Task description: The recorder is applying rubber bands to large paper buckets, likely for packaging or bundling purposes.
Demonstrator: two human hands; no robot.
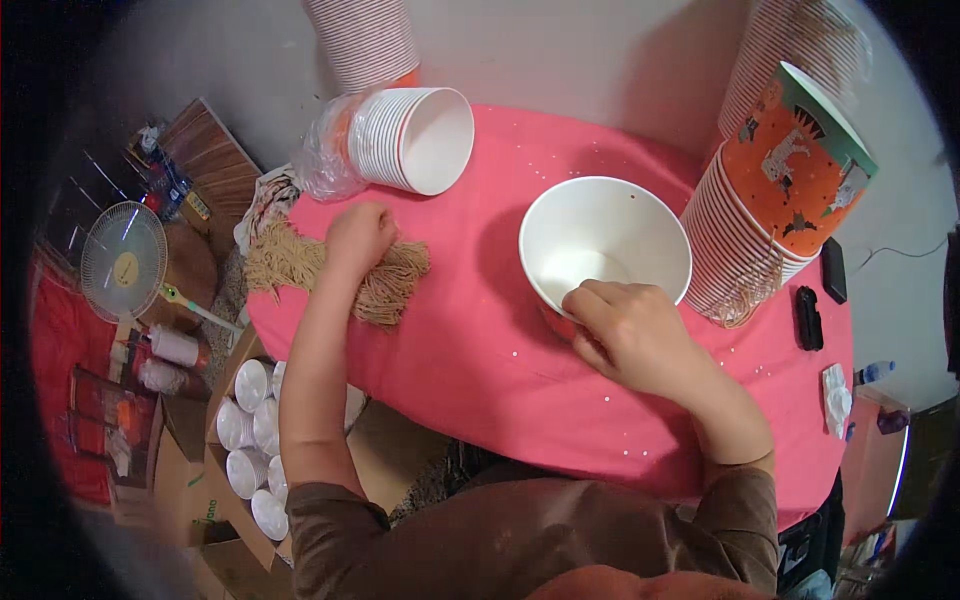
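A white paper tub (608, 222) stands on the pink-covered worktop (480, 400), right of centre, its mouth facing up. The right hand (632, 335) pinches its near rim, thumb outside and fingers bent over the edge; uneven pressure there could, in my judgement, crease the rim or tip the tub. The left hand (362, 238) is curled into a fist over the bundle of tan string (392, 290); whether it grips any strand cannot be told. Loose, overlapping strands present a tangling risk if one is pulled carelessly. Just beyond the bundle, a nest of white tubs (440, 140) lies on its side, partly in clear plastic; a knock could roll it. To the right, a tall stack of tubs (722, 240) carries an orange patterned tub (800, 165) on top; a bump from the right arm could topple it
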